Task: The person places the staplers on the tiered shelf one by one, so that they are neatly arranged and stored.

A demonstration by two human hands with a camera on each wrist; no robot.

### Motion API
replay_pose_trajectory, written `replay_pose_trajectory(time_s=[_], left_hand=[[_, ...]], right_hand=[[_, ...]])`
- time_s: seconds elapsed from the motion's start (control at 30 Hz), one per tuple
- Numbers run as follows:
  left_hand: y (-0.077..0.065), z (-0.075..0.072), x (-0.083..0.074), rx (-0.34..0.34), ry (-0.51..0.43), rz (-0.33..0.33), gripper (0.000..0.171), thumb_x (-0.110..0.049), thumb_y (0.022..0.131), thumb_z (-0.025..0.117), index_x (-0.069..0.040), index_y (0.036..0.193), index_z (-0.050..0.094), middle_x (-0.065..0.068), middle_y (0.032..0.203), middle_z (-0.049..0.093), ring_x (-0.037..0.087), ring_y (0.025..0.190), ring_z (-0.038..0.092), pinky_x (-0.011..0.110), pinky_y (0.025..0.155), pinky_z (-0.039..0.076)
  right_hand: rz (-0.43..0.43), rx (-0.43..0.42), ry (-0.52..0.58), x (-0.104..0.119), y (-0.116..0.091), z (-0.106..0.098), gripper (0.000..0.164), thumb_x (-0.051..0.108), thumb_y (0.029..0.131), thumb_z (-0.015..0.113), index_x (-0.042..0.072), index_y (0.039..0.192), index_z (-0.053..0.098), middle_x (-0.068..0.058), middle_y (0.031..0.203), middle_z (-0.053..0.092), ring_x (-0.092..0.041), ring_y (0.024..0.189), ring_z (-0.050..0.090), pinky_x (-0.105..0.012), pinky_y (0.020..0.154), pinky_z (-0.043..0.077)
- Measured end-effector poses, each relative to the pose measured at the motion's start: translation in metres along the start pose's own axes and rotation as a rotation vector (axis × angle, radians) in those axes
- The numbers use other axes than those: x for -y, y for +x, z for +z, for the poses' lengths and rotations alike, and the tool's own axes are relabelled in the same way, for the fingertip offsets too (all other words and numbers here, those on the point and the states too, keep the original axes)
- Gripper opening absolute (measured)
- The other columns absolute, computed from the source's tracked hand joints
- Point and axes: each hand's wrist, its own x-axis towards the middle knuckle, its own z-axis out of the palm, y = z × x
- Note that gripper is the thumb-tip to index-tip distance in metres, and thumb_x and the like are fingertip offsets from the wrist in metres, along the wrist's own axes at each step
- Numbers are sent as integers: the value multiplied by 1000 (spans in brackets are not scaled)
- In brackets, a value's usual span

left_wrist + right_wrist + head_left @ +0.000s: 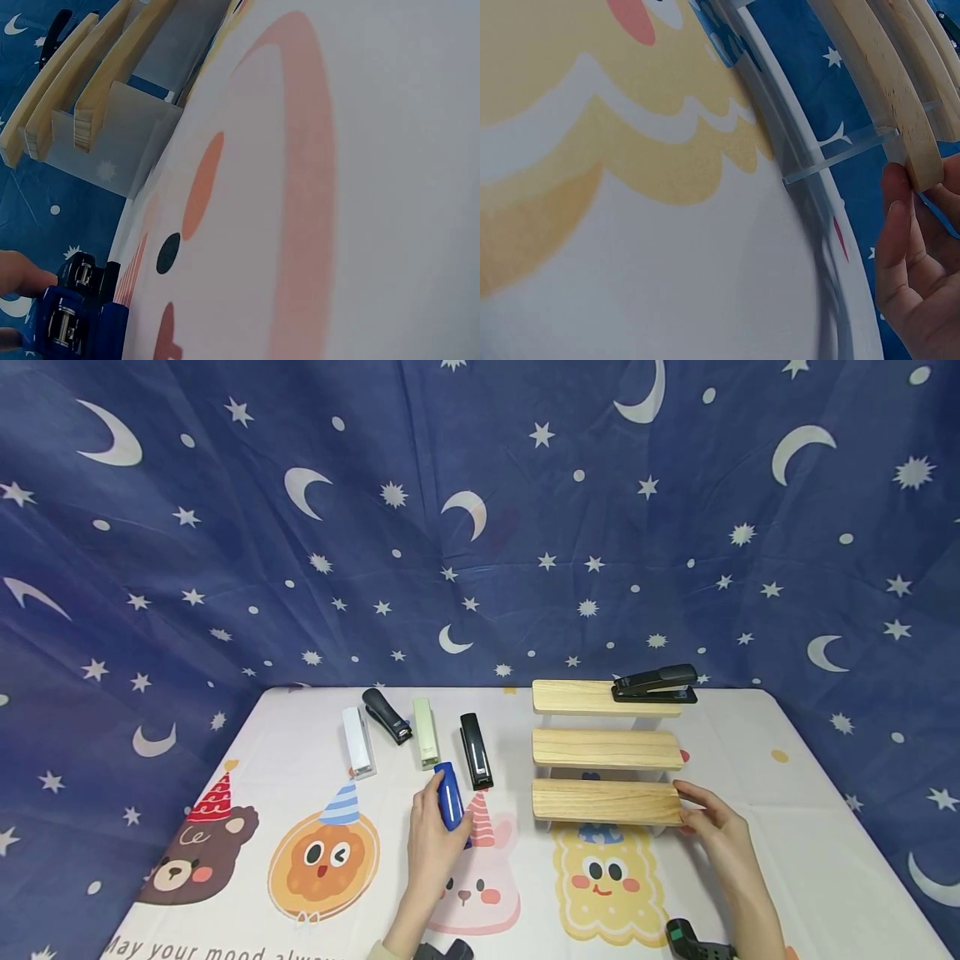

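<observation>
- One blue stapler (449, 797): left hand (437, 833) grips it.
- Right hand (716, 833) pinches the three-tier wooden rack (607, 802); a jolt could topple its overhanging black stapler (655, 683).

A bare lane of the surface (513, 735) runs between the long black stapler (476, 752) and the wooden rack (600, 752), whose middle tier (615, 747) and lowest tier (607, 802) lie free on top. A second black stapler (655, 683) blocks the top tier's (573, 695) right half, and the right grip (716, 827) the lowest tier's right end. The left grip (437, 839) and blue stapler (449, 797) bar the green stapler's (425, 732) near end; gaps further left seem slim at this distance
</observation>
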Motion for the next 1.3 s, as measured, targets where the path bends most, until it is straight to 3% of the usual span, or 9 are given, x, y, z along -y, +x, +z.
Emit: replay_pose_trajectory(time_s=[0.13,0.37,0.8,1.07,1.3], left_hand=[[1,1,0,-4,-9,-10,72,-14,75,75,-13,140,45,19,126,53,33,106,54,47,80,47],[2,-1,-1,-4,-3,-5,72,-13,74,76,-13,139,46,20,124,55,34,104,55,49,81,48],[7,-12,0,53,61,9,72,-7,67,72,-16,135,51,15,115,61,29,97,56,43,77,46],[10,-16,4,80,39,74,75,-2,64,70,-14,135,51,11,115,65,27,102,58,41,82,44],[13,-21,4,88,78,153,68,-2,64,69,-19,129,57,6,113,66,23,95,55,39,80,43]], right_hand=[[6,-26,18,-1,0,1,42,9,93,51,5,134,53,28,107,52,3,84,57,-17,72,50],[-5,0,8,1,-1,0,43,10,94,50,4,136,51,27,108,51,5,85,57,-17,73,51],[-24,3,2,1,-1,-1,42,10,94,49,3,136,51,29,106,50,3,84,57,-18,72,51],[-34,8,11,2,-3,-2,42,9,95,49,2,136,51,31,106,50,5,85,56,-18,72,52],[-39,13,12,2,-3,-1,41,10,96,48,2,136,50,29,107,50,7,85,56,-17,72,51]])
